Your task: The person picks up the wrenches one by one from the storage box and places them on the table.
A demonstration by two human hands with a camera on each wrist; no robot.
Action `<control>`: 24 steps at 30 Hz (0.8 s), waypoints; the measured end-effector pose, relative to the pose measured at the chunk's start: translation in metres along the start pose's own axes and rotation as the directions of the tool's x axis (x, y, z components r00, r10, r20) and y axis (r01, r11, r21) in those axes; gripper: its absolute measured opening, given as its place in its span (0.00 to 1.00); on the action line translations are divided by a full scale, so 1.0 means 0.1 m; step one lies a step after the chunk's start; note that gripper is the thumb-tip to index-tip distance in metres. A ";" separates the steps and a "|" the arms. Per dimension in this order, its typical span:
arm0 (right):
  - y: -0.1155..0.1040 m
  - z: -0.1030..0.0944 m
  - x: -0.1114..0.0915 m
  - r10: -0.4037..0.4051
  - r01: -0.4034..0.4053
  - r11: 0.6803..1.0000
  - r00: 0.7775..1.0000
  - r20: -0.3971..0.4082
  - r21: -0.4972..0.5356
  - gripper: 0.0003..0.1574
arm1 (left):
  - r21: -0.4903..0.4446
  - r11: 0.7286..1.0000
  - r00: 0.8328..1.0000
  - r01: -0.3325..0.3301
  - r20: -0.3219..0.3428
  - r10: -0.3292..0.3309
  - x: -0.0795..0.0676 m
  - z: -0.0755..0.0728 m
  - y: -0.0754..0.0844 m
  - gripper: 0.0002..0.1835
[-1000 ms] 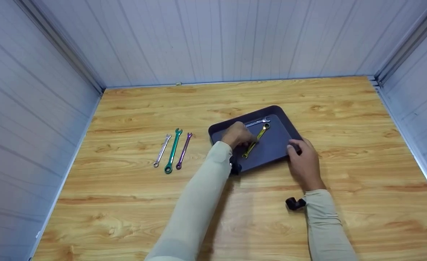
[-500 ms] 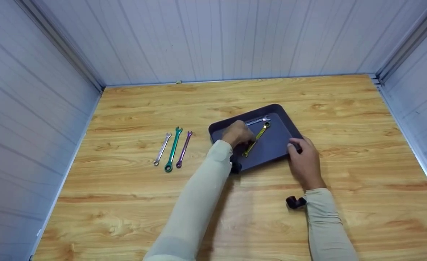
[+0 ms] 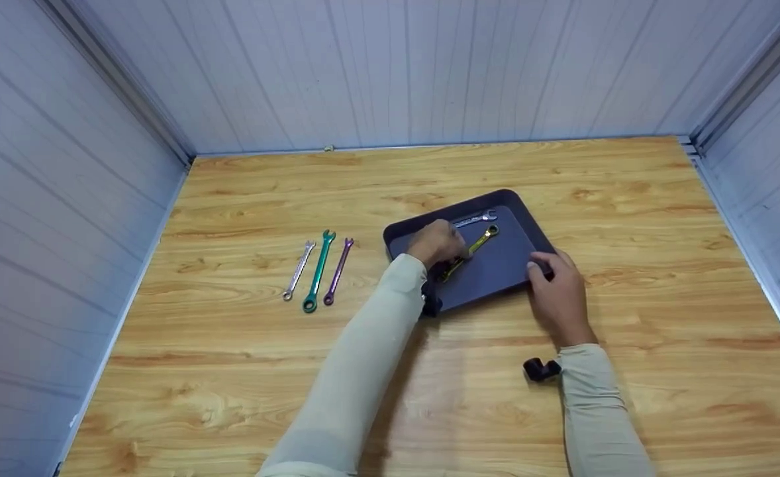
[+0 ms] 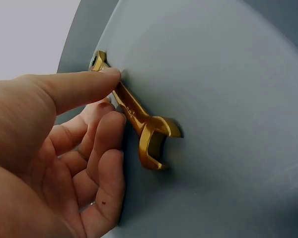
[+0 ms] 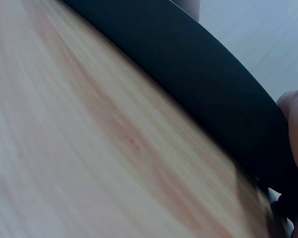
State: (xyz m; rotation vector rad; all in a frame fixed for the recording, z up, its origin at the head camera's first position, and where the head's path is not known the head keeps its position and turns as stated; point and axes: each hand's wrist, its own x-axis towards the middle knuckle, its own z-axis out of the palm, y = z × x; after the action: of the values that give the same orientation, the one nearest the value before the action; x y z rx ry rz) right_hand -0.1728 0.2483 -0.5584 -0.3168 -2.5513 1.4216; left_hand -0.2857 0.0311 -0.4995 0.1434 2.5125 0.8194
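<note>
In the head view a dark grey rectangular tray (image 3: 408,222) sits at an angle on the table. My left hand (image 3: 438,241) reaches into it and pinches a gold combination wrench (image 3: 481,241) between thumb and fingers. The left wrist view shows the wrench's open end (image 4: 154,144) sticking out past the fingers (image 4: 109,148), close to the tray floor. Behind it in the tray lies a silver wrench (image 3: 477,218), partly hidden by the hand. My right hand (image 3: 560,291) grips the tray's near right corner, thumb over the rim.
Left of the tray, a silver wrench (image 3: 298,270), a green wrench (image 3: 319,270) and a purple wrench (image 3: 338,271) lie side by side on the wooden table (image 3: 231,384). Panelled walls (image 3: 390,73) enclose the table at the back and both sides.
The gold wrench has turned slightly in the tray, its ring end a little to the right and its open end nearer my left hand. My right hand keeps its grip on the tray.
</note>
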 end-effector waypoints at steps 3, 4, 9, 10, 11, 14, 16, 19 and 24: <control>0.00 0.00 0.00 0.010 -0.010 1.000 1.000 0.006 -0.002 0.25 | -0.027 1.000 1.000 0.012 0.017 -0.011 0.01 0.00 -0.01 0.09; 0.01 0.00 0.00 0.011 -0.011 1.000 1.000 0.007 -0.002 0.25 | -0.033 0.999 1.000 0.018 0.023 -0.017 0.01 0.00 -0.01 0.09; 0.01 0.00 -0.01 0.011 -0.011 1.000 1.000 0.010 -0.002 0.25 | -0.048 0.998 0.998 0.045 0.055 -0.043 0.04 -0.01 -0.01 0.10; 0.01 -0.01 -0.02 0.010 -0.010 1.000 1.000 0.010 -0.001 0.25 | -0.053 0.997 0.997 0.051 0.059 -0.048 0.05 -0.01 -0.01 0.10; 0.01 0.00 -0.02 0.010 -0.010 1.000 1.000 0.010 0.000 0.25 | -0.057 0.997 0.996 0.060 0.064 -0.057 0.05 -0.02 -0.01 0.10; 0.01 0.00 -0.01 0.009 -0.009 1.000 1.000 0.013 -0.005 0.26 | -0.063 0.995 0.994 0.081 0.079 -0.076 0.07 -0.02 -0.01 0.10; 0.02 0.01 -0.01 0.007 -0.007 1.000 1.000 0.015 -0.005 0.26 | -0.067 0.993 0.992 0.096 0.088 -0.090 0.08 -0.03 -0.01 0.10; 0.03 0.01 0.00 -0.005 0.005 1.000 1.000 0.010 -0.003 0.25 | -0.056 0.994 0.992 0.091 0.094 -0.086 0.08 -0.03 0.00 0.11; 0.03 0.00 0.00 -0.018 0.018 1.000 1.000 0.005 0.004 0.25 | -0.048 0.995 0.992 0.083 0.096 -0.078 0.07 -0.03 0.01 0.11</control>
State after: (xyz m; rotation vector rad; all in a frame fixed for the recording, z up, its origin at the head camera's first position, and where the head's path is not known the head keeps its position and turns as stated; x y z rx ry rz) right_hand -0.1722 0.2496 -0.5616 -0.2887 -2.5481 1.4229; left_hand -0.2936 0.0325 -0.5000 0.0616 2.3907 0.8252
